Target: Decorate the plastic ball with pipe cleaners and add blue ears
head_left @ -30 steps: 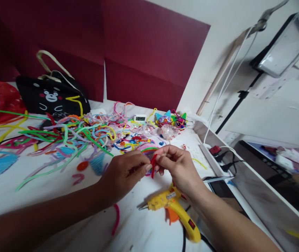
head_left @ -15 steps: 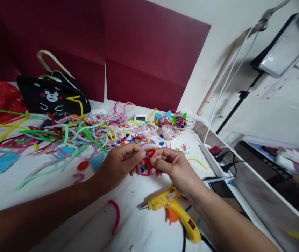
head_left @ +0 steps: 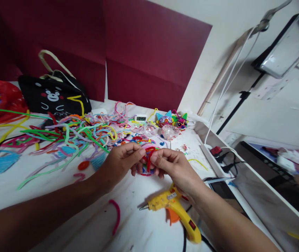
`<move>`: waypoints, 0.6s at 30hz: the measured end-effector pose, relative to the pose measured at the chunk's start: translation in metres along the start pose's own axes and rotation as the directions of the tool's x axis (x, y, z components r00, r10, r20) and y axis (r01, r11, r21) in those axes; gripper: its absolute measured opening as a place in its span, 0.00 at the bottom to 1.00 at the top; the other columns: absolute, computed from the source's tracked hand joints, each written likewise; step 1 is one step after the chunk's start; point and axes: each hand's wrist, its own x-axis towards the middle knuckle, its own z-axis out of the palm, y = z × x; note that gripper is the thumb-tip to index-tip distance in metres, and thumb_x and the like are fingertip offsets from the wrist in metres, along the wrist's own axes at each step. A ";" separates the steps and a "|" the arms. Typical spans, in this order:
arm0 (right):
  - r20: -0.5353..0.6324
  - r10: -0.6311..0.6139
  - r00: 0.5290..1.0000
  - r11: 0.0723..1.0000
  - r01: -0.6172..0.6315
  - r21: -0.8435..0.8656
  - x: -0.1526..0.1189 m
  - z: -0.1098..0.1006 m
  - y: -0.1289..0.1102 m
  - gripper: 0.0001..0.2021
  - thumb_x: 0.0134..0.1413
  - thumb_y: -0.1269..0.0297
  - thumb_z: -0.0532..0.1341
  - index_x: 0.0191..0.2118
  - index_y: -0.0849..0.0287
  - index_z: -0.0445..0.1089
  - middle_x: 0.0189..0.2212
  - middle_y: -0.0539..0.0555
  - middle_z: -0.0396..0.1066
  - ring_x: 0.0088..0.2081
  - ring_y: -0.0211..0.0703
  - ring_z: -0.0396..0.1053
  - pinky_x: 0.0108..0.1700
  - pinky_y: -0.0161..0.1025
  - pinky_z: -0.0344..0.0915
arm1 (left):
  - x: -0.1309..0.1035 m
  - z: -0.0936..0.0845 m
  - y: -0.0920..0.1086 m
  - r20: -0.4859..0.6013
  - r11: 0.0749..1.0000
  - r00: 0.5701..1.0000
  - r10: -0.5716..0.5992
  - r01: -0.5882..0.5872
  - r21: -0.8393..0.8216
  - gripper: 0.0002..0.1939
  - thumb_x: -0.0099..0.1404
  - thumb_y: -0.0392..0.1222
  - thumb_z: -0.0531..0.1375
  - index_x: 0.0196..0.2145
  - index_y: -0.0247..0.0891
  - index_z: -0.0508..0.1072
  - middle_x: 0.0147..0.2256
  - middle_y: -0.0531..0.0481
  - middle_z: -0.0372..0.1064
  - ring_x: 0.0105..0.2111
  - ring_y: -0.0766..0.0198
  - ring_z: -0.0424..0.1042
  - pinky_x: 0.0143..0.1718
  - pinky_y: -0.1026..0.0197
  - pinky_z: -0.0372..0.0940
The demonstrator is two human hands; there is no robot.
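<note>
Between my two hands is a bent red pipe cleaner (head_left: pixel 149 159), pinched on its left side by my left hand (head_left: pixel 124 159) and on its right by my right hand (head_left: pixel 171 164). Both hands are closed, thumbs against fingers. Just behind and below the red piece shows a round multicoloured pipe-cleaner piece (head_left: pixel 146 172), partly covered by my fingers; I cannot tell whether they touch it. A yellow hot glue gun (head_left: pixel 165 200) lies under my right wrist, nozzle pointing left. A short dark pink pipe cleaner (head_left: pixel 117 217) rests on the table nearer to me.
A tangle of loose pipe cleaners (head_left: pixel 68 133) spreads over the left of the table. Behind stand a black bag (head_left: pixel 52 94), a small digital clock (head_left: pixel 140 118), clear plastic domes (head_left: pixel 169 132) and two decorated figures (head_left: pixel 180 121). A power strip (head_left: pixel 215 157) with cables lies at right.
The red pipe cleaner has shifted slightly between my fingers, and its bent shape shows more plainly. My hands keep nearly the same place; the glue gun has not moved.
</note>
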 end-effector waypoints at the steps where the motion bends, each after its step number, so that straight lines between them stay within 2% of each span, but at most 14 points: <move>1: -0.001 0.005 1.000 1.000 -0.005 0.016 0.000 0.000 0.001 0.14 0.43 0.55 0.69 0.28 0.62 0.73 0.17 0.46 0.68 0.18 0.30 0.62 0.21 0.29 0.57 | 0.000 0.000 0.000 0.001 1.000 1.000 0.009 -0.009 0.009 0.12 0.63 0.46 0.58 0.28 0.34 0.69 0.19 0.54 0.68 0.19 0.69 0.66 0.20 0.68 0.61; 6: -0.003 0.034 0.999 0.996 -0.034 0.077 0.001 0.000 0.003 0.13 0.43 0.57 0.69 0.27 0.61 0.71 0.16 0.46 0.67 0.16 0.29 0.57 0.20 0.29 0.55 | -0.002 0.001 0.000 0.028 0.995 0.998 0.054 -0.056 0.080 0.11 0.64 0.45 0.57 0.29 0.34 0.70 0.20 0.54 0.67 0.19 0.70 0.65 0.20 0.69 0.62; 11: 0.008 0.046 0.999 0.993 -0.047 0.107 0.002 0.001 0.004 0.12 0.43 0.58 0.69 0.25 0.60 0.68 0.14 0.45 0.65 0.15 0.29 0.55 0.18 0.29 0.53 | -0.003 -0.001 -0.003 0.053 0.992 0.998 0.027 -0.033 0.122 0.12 0.64 0.46 0.57 0.29 0.35 0.70 0.19 0.55 0.66 0.18 0.70 0.64 0.17 0.70 0.59; 18: 0.002 0.015 1.000 1.000 -0.015 0.004 0.002 0.001 0.009 0.13 0.43 0.58 0.68 0.23 0.60 0.66 0.15 0.44 0.63 0.15 0.27 0.52 0.18 0.29 0.46 | -0.004 -0.002 -0.006 0.087 0.973 0.994 0.071 -0.088 0.213 0.13 0.66 0.46 0.55 0.28 0.35 0.69 0.16 0.59 0.61 0.15 0.74 0.59 0.16 0.72 0.54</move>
